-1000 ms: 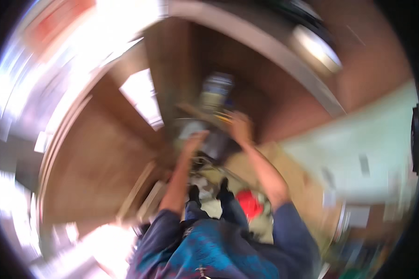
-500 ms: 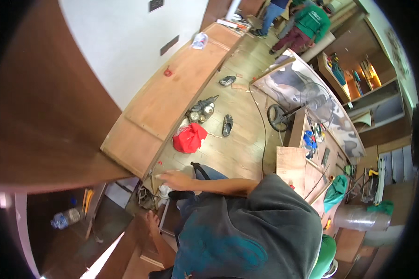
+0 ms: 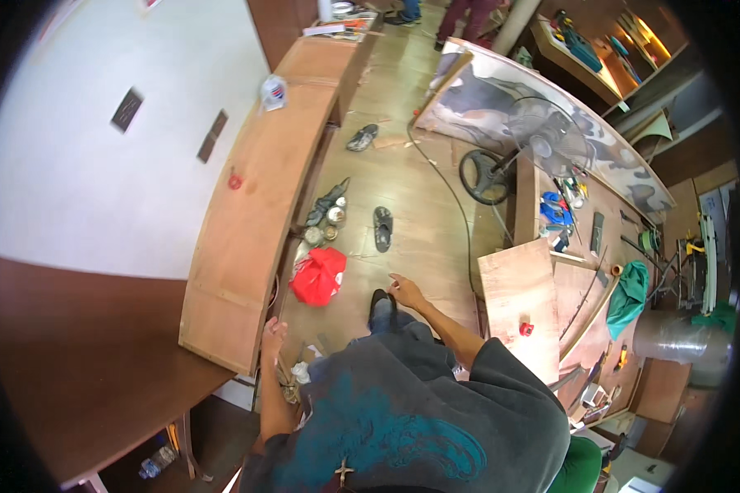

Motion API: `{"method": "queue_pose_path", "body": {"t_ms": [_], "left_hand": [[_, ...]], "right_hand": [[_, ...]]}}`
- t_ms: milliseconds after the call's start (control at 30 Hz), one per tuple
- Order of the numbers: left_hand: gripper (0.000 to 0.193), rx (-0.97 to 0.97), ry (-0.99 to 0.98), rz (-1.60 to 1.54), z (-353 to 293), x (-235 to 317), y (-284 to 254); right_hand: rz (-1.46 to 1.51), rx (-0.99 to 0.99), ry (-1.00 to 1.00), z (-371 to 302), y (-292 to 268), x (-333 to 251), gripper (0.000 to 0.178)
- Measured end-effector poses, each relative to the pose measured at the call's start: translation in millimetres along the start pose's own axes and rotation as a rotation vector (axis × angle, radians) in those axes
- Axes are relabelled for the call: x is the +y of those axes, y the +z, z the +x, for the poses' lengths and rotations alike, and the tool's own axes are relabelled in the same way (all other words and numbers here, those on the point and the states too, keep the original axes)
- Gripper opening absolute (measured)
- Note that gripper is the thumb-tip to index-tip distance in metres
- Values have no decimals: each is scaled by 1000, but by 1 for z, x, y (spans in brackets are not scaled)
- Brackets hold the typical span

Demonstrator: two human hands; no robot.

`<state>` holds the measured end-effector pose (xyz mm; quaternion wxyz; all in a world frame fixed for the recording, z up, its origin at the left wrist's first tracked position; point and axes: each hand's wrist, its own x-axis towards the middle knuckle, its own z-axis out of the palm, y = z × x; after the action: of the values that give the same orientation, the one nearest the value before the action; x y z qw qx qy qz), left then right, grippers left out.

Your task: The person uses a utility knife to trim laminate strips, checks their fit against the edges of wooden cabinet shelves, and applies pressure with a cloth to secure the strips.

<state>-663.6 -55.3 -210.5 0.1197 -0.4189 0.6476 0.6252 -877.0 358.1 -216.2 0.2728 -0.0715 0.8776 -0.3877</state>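
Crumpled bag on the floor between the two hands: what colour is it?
The bag is bright red, showing best in the head view.

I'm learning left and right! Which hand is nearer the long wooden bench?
Left. The left hand is just beside the near end of the long wooden bench. The right hand is farther to the right, above the floor.

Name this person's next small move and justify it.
Probably step just right of the loose dark shoe: it lies on the floor ahead of the person's foot, and the red bundle sits to its left. The left hand and right hand both look empty, so nothing seems to need setting down first.
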Motion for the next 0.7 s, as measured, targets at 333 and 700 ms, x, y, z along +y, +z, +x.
{"method": "queue_pose_path", "body": {"t_ms": [333,700], "left_hand": [[69,-244,-65,116,111,138,104],[65,-523,-245,683,350,318,208]], "right_hand": [[182,204,68,88,-116,49,53],[518,6,-63,339,-252,-16,59]]}}
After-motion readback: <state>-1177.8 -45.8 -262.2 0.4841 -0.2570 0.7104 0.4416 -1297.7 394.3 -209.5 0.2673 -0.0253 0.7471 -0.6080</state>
